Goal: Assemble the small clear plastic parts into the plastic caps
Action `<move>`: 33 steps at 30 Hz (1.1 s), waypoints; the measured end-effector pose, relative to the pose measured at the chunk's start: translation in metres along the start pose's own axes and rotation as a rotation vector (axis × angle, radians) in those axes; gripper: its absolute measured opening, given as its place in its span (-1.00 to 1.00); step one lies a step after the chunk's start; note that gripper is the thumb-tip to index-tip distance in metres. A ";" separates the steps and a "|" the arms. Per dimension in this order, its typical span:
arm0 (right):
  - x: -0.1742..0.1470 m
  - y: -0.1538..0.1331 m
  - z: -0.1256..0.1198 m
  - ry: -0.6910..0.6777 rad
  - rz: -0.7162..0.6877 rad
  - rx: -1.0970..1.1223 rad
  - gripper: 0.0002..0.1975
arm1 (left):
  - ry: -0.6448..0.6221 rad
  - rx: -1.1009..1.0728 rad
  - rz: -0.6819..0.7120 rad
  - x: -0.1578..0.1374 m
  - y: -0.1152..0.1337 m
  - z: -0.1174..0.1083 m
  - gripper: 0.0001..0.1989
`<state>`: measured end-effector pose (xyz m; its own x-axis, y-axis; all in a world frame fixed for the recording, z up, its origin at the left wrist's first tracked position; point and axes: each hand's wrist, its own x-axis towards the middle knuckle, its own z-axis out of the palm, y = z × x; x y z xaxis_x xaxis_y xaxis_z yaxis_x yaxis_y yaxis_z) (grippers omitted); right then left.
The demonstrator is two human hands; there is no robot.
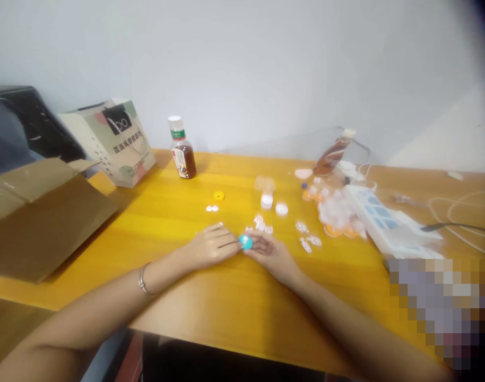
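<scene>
A small teal round piece [246, 242] with a white middle is held above the table in front of me. My right hand [273, 255] has it between thumb and fingers. From the other side, the fingertips of my left hand [213, 246] close on its left edge; my left thumb is hidden. Just beyond my hands lie several white flat cut-out pieces [260, 223]. More of these white cut-outs [306, 244] rest to the right. Two white round caps [267, 201] stand farther back, and a yellow ring-like disc [218, 196] lies near two small white discs [212, 208].
An open cardboard box [43, 223] and a paper bag [123, 143] occupy the left. A drink bottle [182, 154] stands at the back; another bottle [332, 154] leans at the right. Bagged white and orange pieces [340, 212] lie beside a white-and-blue package [380, 212] and cables [457, 212].
</scene>
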<state>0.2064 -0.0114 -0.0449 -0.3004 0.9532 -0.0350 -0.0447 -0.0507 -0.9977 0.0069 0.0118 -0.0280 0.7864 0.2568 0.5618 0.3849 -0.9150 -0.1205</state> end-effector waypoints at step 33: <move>-0.002 -0.006 0.000 -0.018 0.009 0.018 -0.65 | -0.086 -0.052 -0.001 0.000 0.004 -0.002 -0.81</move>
<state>0.2074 -0.0128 -0.0387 -0.3175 0.9473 -0.0425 -0.0593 -0.0646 -0.9961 0.0070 0.0077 -0.0272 0.8255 0.2811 0.4894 0.3616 -0.9292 -0.0762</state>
